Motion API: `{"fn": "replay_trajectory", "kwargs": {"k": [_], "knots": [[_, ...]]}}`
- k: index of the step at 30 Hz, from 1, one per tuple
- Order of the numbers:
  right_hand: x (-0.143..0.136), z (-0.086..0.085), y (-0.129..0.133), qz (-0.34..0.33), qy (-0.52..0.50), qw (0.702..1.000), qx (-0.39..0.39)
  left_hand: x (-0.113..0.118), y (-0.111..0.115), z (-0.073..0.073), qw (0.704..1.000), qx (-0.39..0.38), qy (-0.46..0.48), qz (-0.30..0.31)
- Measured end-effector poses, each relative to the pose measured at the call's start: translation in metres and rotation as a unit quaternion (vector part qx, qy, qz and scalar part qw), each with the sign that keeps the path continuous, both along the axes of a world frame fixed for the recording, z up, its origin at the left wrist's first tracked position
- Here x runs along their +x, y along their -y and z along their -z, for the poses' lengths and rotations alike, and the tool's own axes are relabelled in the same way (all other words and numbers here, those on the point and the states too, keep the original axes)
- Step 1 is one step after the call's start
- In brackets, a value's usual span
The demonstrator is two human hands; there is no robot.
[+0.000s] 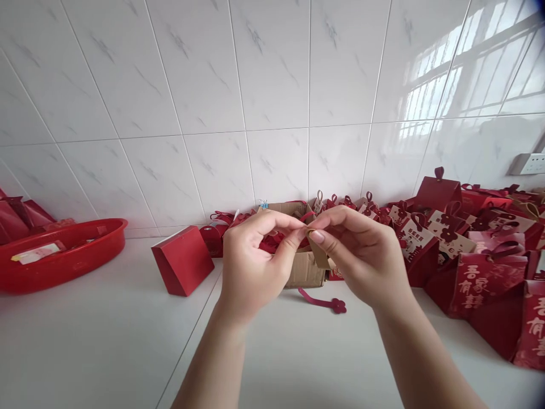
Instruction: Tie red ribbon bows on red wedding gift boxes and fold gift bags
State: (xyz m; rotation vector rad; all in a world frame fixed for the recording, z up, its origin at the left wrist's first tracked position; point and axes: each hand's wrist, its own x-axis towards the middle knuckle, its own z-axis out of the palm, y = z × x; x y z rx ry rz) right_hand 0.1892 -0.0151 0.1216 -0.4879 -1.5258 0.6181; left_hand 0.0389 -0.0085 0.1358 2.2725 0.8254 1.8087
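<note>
My left hand (259,261) and my right hand (368,253) meet fingertip to fingertip above the counter, both pinched. A small gold-coloured piece (313,232) shows at my right thumb and forefinger; its kind is too small to tell. What my left fingertips hold is hidden. Just behind the hands stands an open cardboard box (304,271) with red items inside. Below them a dark red strap with a flower-shaped end (338,306) lies flat. Left of my left hand a plain red gift box (183,261) stands on the counter.
Many red gift boxes (485,278), several with ribbon loops, crowd the right side. A red plastic basin (97,250) holding papers sits at the left. White wall tiles (213,85) rise behind the counter (272,352). A socket (530,164) is at far right.
</note>
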Motion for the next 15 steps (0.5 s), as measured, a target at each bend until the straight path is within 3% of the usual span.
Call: {"fn": "replay_trajectory", "kwargs": {"k": [4, 5, 6, 7, 9, 11, 15], "knots": [[-0.005, 0.002, 0.002, 0.026, -0.017, 1.000, 0.000, -0.017, -0.015, -0.003, 0.998, -0.060, -0.001, 0.030], [-0.005, 0.002, 0.002, 0.037, -0.026, 0.999, -0.001, -0.029, -0.022, -0.003, 0.997, -0.075, 0.018, -0.002], [-0.004, 0.002, 0.002, 0.046, -0.038, 0.998, -0.003, -0.043, -0.031, -0.003, 0.993, -0.068, 0.070, -0.073], [-0.003, 0.003, 0.002, 0.049, -0.051, 0.997, -0.005, -0.060, -0.040, -0.003, 0.972, -0.049, 0.142, -0.179], [0.000, 0.003, 0.002, 0.042, -0.073, 0.996, -0.003, -0.097, -0.058, 0.002, 0.884, -0.068, 0.287, -0.362], [0.004, 0.003, 0.002, 0.035, -0.090, 0.995, 0.008, -0.132, -0.073, 0.010, 0.819, -0.170, 0.339, -0.431], [0.008, 0.003, 0.001, 0.043, -0.106, 0.993, 0.020, -0.175, -0.095, 0.035, 0.766, -0.280, 0.320, -0.482]]}}
